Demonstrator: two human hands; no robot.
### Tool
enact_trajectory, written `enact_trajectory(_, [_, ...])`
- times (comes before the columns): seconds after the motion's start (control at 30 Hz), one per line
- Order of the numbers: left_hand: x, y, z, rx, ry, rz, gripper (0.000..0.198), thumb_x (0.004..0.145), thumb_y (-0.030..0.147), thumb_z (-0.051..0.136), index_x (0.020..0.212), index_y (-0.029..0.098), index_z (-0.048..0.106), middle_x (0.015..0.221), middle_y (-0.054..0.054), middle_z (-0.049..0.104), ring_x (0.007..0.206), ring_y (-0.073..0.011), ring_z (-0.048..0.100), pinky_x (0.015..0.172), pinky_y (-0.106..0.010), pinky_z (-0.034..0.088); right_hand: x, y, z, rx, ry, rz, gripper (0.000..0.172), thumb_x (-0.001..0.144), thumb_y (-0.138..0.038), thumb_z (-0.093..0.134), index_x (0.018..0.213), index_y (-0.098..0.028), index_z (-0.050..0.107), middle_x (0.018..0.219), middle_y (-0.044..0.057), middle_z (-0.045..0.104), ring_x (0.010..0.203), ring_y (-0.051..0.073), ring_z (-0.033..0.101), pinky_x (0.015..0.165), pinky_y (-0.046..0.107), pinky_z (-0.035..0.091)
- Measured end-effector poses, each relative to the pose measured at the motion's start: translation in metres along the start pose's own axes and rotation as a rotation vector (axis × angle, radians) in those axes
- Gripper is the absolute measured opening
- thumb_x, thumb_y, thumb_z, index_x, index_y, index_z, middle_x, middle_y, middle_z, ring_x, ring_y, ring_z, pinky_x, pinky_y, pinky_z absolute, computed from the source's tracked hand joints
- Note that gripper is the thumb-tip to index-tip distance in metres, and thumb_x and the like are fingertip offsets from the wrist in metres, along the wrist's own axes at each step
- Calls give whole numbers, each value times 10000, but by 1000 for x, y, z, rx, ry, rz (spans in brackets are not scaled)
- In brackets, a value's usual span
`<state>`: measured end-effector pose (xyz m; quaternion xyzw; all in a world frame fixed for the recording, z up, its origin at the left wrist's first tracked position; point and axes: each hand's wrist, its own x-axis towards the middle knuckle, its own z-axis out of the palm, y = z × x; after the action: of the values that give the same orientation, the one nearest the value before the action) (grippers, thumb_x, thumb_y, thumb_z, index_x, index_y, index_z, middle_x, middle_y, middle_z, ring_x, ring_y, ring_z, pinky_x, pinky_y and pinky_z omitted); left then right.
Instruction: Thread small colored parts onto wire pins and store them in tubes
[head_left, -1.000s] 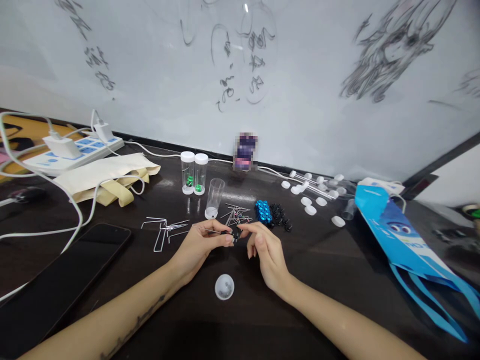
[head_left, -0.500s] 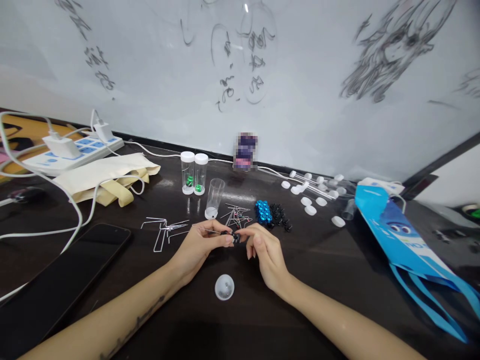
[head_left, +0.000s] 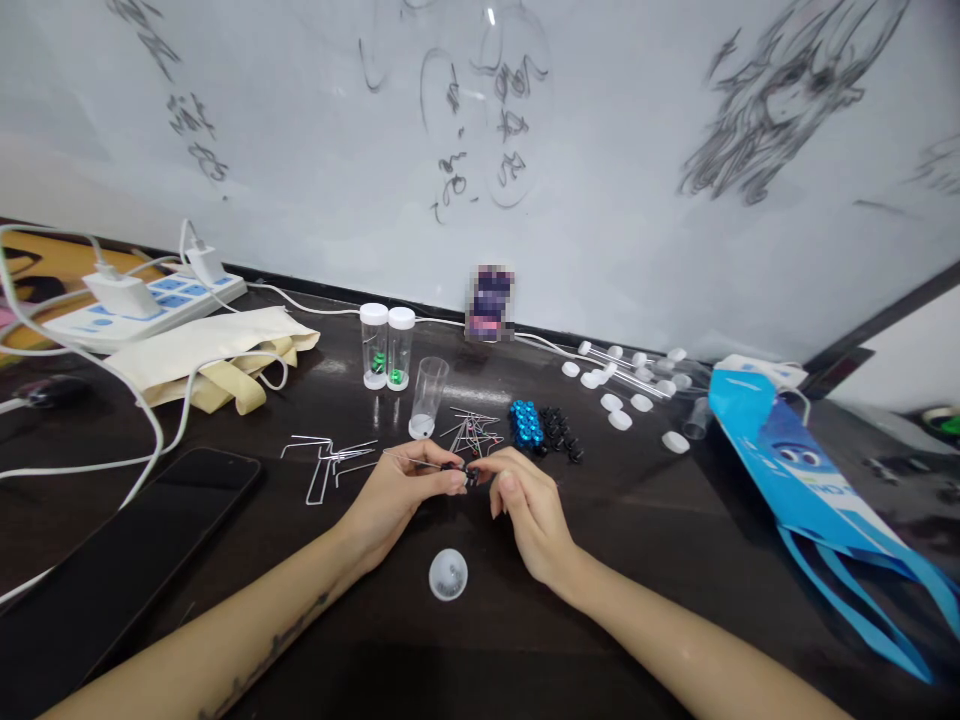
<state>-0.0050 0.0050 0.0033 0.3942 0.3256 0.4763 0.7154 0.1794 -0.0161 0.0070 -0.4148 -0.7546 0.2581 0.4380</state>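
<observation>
My left hand (head_left: pixel 401 492) pinches a thin metal pin (head_left: pixel 420 461) that carries small black beads (head_left: pixel 463 472) at its tip. My right hand (head_left: pixel 525 505) meets it from the right, thumb and forefinger pinched at the same black beads. Both hands hover just above the dark table (head_left: pixel 645 560). Right behind them lie a loose pile of metal pins (head_left: pixel 472 428), a cluster of blue beads (head_left: pixel 526 422) and a cluster of black beads (head_left: pixel 561 432). A round white cap (head_left: pixel 448 575) lies on the table between my forearms.
An open clear vial (head_left: pixel 429 396) and two capped vials with green beads (head_left: pixel 388 346) stand behind the pins. Bent wire pieces (head_left: pixel 324 460) lie left, beside a black phone (head_left: pixel 127 555). White caps (head_left: pixel 626 395) are scattered at the right, near a blue bag (head_left: pixel 810 480). A power strip (head_left: pixel 142 300) and cloth bag (head_left: pixel 217 355) sit far left.
My right hand's fingers have closed in slightly toward the beads at the pin's tip; otherwise the hands stay where they were.
</observation>
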Motion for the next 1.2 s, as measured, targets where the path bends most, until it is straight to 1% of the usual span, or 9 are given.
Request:
enact_trajectory(0.13, [0,1,0,-3,14,-5,168,637,165,812,771,160,710,751,-19,724,709,-136,648,756,-266,468,0,0,0,-8,23,6,363,1005,-376,329,1133,-204,621,711,36,551,734,203,576,688,330,481])
enact_trajectory(0.47, [1,-1,0,2,-1,-3,166,653,157,803,785,152,702,725,-19,710,706,-136,640,755,-270,471,0,2,1,-5,-14,-11,382,1008,-389,314,1092,-206,639,671,27,538,707,200,570,695,337,471])
enact_trajectory(0.57, [1,-1,0,-9,6,-2,165,652,154,805,779,153,699,744,-16,710,706,-130,638,755,-265,469,0,1,1,1,5,6,374,1006,-394,321,1153,-203,607,673,25,534,717,204,574,697,337,473])
enact_trajectory(0.7, [1,0,0,-9,-2,-3,157,657,150,802,774,151,699,740,-15,712,707,-126,637,756,-257,467,0,1,0,10,-19,-6,384,1007,-398,315,1107,-207,632,660,25,527,714,204,572,690,337,477])
enact_trajectory(0.8, [1,0,0,-16,-2,0,156,660,150,800,780,152,700,756,-17,718,710,-123,641,759,-252,467,-1,2,0,15,-2,8,381,1008,-395,315,1138,-199,614,649,24,523,731,209,574,684,334,479])
enact_trajectory(0.9, [1,-1,0,-15,-8,-2,162,658,152,802,784,151,701,747,-16,717,707,-124,644,754,-250,467,-1,2,1,9,-18,-4,386,1010,-390,309,1102,-206,635,692,32,538,722,199,569,694,333,477])
enact_trajectory(1.0, [1,-1,-1,-21,4,-11,171,652,152,806,787,151,700,740,-14,716,702,-127,646,745,-251,467,-1,2,1,9,15,3,381,1009,-393,308,1149,-206,609,767,43,554,702,187,560,695,332,479])
enact_trajectory(1.13, [2,-1,-1,-19,0,-6,171,654,152,806,790,148,703,724,-14,713,700,-125,640,744,-248,463,-1,0,1,30,-16,-15,370,1011,-380,300,1121,-220,614,900,55,564,625,145,538,654,310,475])
enact_trajectory(1.2, [1,-1,-1,-18,-3,-5,165,658,151,803,789,149,703,720,-12,712,700,-122,637,743,-245,461,0,-1,1,31,-21,-3,317,1003,-365,343,1121,-225,601,970,57,549,596,124,524,621,295,467])
